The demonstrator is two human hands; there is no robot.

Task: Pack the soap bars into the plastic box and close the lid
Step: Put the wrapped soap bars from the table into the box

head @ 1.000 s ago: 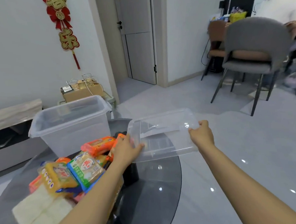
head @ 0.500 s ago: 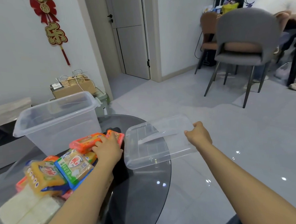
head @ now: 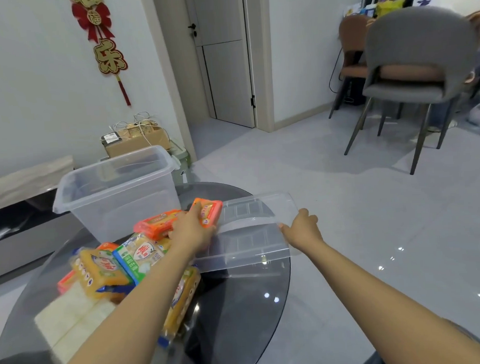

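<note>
A: Soap bars (head: 118,274) – where?
B: Heaped on the left side of the round dark glass bench (head: 240,315), in front of the plastic box (head: 117,194). Mixed wrappers: orange, yellow, green-and-white, plus pale white blocks (head: 70,316) at the near edge

A: Box status?
B: Clear, upright, open top, at the far left of the bench behind the heap. Looks empty, none of the bars inside it

A: Lid?
B: Clear lid (head: 253,236), off the box, to the right of the heap, over the bench's right part and tilted. Whether its near edge touches the glass, cannot tell

A: Left hand?
B: Left hand (head: 192,231) is at the top of the heap, fingers curled round one orange-wrapped bar (head: 208,212); the bar's far end sticks out past the fingers, just beside the lid's left edge. A second orange bar (head: 157,223) lies right next to the hand

A: Right hand?
B: Right hand (head: 302,228) clamped on the lid's right edge, thumb on top

A: Background?
B: Grey chair (head: 410,61) well off to the right, cardboard carton (head: 136,140) on the floor behind the box, red wall ornament (head: 100,41) above
</note>
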